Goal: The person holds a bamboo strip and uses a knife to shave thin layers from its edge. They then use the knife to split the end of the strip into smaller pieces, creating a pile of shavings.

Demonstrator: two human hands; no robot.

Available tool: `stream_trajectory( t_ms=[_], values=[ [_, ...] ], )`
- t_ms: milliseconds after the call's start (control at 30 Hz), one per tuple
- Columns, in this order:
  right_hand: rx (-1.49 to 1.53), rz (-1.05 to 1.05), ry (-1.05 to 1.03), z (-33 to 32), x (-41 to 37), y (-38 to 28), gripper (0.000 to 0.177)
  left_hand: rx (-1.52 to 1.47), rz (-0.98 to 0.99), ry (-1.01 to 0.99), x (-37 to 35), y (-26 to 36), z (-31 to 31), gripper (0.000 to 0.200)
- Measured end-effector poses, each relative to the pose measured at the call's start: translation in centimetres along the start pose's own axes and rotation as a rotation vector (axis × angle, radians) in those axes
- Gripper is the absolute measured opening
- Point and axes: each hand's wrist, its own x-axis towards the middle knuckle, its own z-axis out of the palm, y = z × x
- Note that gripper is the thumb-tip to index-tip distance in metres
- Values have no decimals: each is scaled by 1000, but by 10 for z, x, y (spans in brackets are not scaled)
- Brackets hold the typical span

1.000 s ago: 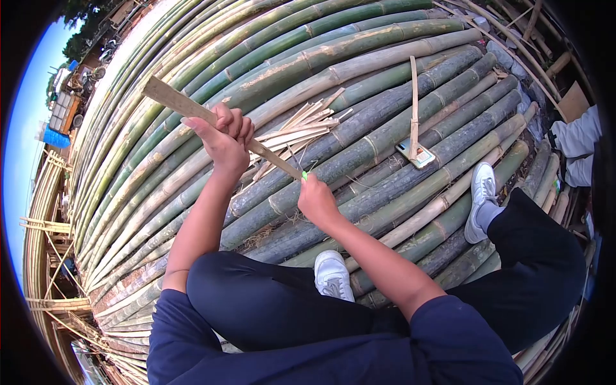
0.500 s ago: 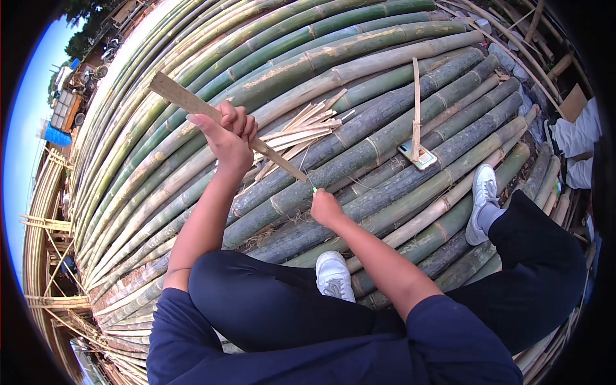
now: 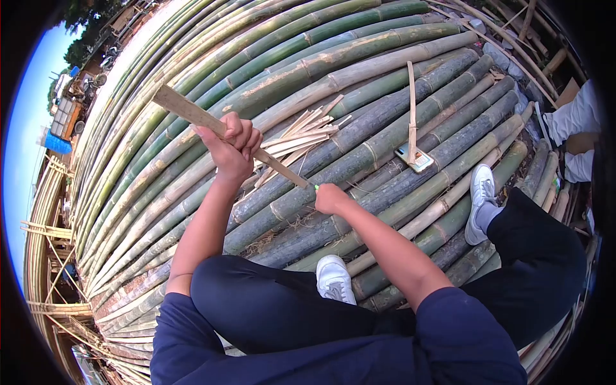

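Observation:
My left hand (image 3: 232, 144) is closed round the middle of a flat bamboo strip (image 3: 183, 109), which slants down to the right. The strip's lower end reaches close to my right hand (image 3: 332, 199). That hand is a closed fist round a small knife (image 3: 316, 187); only a bit of its green handle shows, and the blade cannot be made out now. Behind the strip, a heap of split bamboo pieces (image 3: 301, 135) lies on the poles. Farther right, a phone (image 3: 420, 162) rests on the poles with a narrow bamboo strip (image 3: 412, 102) touching it.
Long bamboo poles (image 3: 359, 77) lie side by side under and around me. My white shoes (image 3: 335, 277) are on them. Another person's pale trouser leg (image 3: 571, 119) shows at the right edge. A truck (image 3: 64, 115) and a bamboo frame (image 3: 51, 228) stand at the left.
Both hands have shifted slightly, the left a little down and right with the bamboo strip. The thin blade visible earlier by the right fist no longer shows. Both grips stay closed.

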Motion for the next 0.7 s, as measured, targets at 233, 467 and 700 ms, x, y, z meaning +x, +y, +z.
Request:
stream_trajectory(
  t_ms=[233,467,700],
  values=[
    [331,-61,173,-23,-29,-48,26,-10,-8,31,0,2,-5,68],
    [-9,78,-57,-3,-11,-5,32,-5,-15,-72,-1,1,3,70],
    [233,39,127,24,-13,-19,32,-13,-25,-8,1,1,-1,68]
  ],
)
